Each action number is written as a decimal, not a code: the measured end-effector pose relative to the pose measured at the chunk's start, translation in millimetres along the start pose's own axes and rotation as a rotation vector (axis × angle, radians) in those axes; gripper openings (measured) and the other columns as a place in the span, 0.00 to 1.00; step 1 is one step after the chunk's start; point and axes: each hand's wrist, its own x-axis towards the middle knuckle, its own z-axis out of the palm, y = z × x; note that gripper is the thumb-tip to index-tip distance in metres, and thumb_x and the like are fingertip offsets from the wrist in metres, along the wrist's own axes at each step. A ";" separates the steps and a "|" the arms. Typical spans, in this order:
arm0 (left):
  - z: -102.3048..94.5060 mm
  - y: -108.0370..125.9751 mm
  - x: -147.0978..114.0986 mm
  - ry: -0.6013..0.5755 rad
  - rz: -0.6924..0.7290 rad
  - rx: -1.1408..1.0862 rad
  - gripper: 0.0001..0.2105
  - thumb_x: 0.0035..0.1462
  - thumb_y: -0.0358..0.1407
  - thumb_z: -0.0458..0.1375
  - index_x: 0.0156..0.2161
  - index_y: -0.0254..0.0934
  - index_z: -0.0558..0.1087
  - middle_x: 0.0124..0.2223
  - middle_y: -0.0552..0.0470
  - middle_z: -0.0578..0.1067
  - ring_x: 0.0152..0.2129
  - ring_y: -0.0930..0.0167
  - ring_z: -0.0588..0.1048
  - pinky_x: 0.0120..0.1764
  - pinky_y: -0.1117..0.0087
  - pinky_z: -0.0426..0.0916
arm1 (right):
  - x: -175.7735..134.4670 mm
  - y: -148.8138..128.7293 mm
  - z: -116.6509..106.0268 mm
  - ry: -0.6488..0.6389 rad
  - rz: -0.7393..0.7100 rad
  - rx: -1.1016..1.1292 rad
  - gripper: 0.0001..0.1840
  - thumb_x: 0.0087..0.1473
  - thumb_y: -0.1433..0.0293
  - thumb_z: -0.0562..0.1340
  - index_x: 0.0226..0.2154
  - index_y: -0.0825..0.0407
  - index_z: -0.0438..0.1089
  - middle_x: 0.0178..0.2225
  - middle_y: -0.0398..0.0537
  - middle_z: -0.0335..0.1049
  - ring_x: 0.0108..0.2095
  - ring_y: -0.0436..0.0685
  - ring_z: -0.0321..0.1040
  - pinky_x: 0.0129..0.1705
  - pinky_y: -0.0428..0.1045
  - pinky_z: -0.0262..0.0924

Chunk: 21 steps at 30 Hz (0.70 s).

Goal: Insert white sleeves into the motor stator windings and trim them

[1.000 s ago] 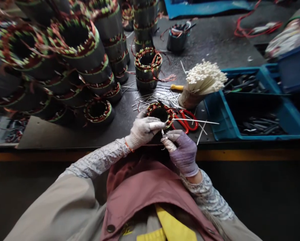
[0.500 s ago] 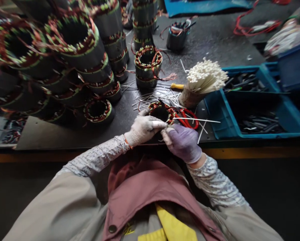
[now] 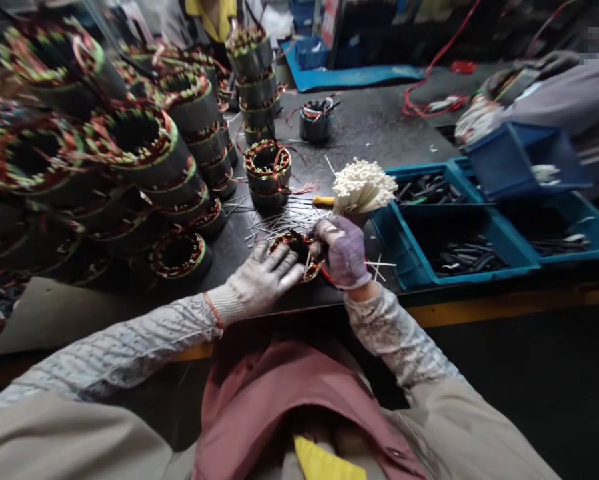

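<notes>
A motor stator (image 3: 307, 270) with copper windings lies on the bench in front of me, partly covered by both hands. My left hand (image 3: 262, 277), in a white glove, rests on its left and near side with the fingers stretched out. My right hand (image 3: 344, 250), in a purple glove, is closed above the stator's right rim. A short pale piece shows below its fingertips, but what they grip is not clear. Red-handled pliers (image 3: 327, 272) lie mostly hidden under my right hand. Loose white strips (image 3: 284, 220) are scattered behind the stator.
Stacked stators (image 3: 139, 153) crowd the left, with a shorter stack (image 3: 268, 173) ahead. A bundle of white strips (image 3: 364, 187) stands behind my right hand, beside a yellow handle (image 3: 323, 200). Blue bins (image 3: 409, 257) with dark pieces sit right. A co-worker's gloved hand (image 3: 474, 120) is beyond them.
My left hand's fingers have spread over the stator. My right hand has lifted to its right rim, and the long white strip no longer sticks out beside it. The view has tilted up.
</notes>
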 end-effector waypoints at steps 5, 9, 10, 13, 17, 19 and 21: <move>-9.5 -30.7 8.7 -0.236 0.180 -0.053 0.18 0.61 0.31 0.51 0.55 0.47 0.69 0.45 0.49 0.78 0.40 0.66 0.75 0.31 0.71 0.67 | 24.6 9.9 -47.0 0.233 -0.200 -0.452 0.15 0.50 0.61 0.63 0.36 0.54 0.72 0.41 0.56 0.71 0.43 0.61 0.67 0.48 0.57 0.61; -3.4 -31.1 11.6 -0.194 0.153 -0.157 0.18 0.61 0.32 0.53 0.55 0.49 0.69 0.46 0.52 0.78 0.39 0.68 0.74 0.30 0.73 0.66 | 52.0 10.5 -47.0 0.198 -0.221 -1.001 0.15 0.52 0.61 0.62 0.35 0.55 0.74 0.42 0.62 0.71 0.38 0.62 0.67 0.41 0.56 0.59; -1.5 -28.3 10.5 -0.170 0.127 -0.172 0.18 0.61 0.33 0.54 0.55 0.47 0.69 0.47 0.51 0.78 0.39 0.68 0.73 0.32 0.72 0.67 | 55.2 11.8 -45.2 0.185 -0.236 -1.054 0.15 0.54 0.60 0.60 0.35 0.55 0.73 0.42 0.61 0.71 0.36 0.60 0.67 0.40 0.55 0.58; 3.1 -22.2 6.1 -0.122 0.083 -0.222 0.18 0.61 0.37 0.56 0.56 0.44 0.69 0.49 0.48 0.77 0.41 0.66 0.72 0.36 0.69 0.69 | 54.9 16.1 -47.0 0.206 -0.354 -1.044 0.14 0.56 0.61 0.58 0.34 0.54 0.73 0.38 0.60 0.73 0.35 0.58 0.66 0.38 0.53 0.58; 9.3 -22.7 3.5 -0.045 0.057 -0.334 0.16 0.59 0.39 0.59 0.53 0.43 0.73 0.49 0.48 0.77 0.42 0.64 0.72 0.41 0.66 0.69 | 47.6 11.1 -63.0 0.291 -0.416 -0.925 0.17 0.62 0.64 0.49 0.40 0.57 0.69 0.37 0.62 0.72 0.38 0.59 0.67 0.41 0.54 0.60; 14.4 -21.0 3.5 -0.007 0.034 -0.390 0.14 0.59 0.39 0.59 0.50 0.42 0.74 0.49 0.50 0.77 0.42 0.64 0.72 0.44 0.64 0.68 | 44.2 2.5 -68.5 0.188 -0.419 -0.829 0.17 0.63 0.63 0.48 0.42 0.54 0.67 0.38 0.60 0.71 0.40 0.60 0.68 0.42 0.55 0.62; 19.8 -15.6 3.5 0.024 -0.016 -0.414 0.13 0.59 0.39 0.58 0.49 0.42 0.75 0.50 0.51 0.77 0.43 0.65 0.72 0.48 0.62 0.66 | 38.6 -8.4 -69.9 0.012 -0.427 -0.715 0.14 0.63 0.62 0.51 0.43 0.51 0.66 0.38 0.58 0.70 0.42 0.61 0.69 0.41 0.55 0.64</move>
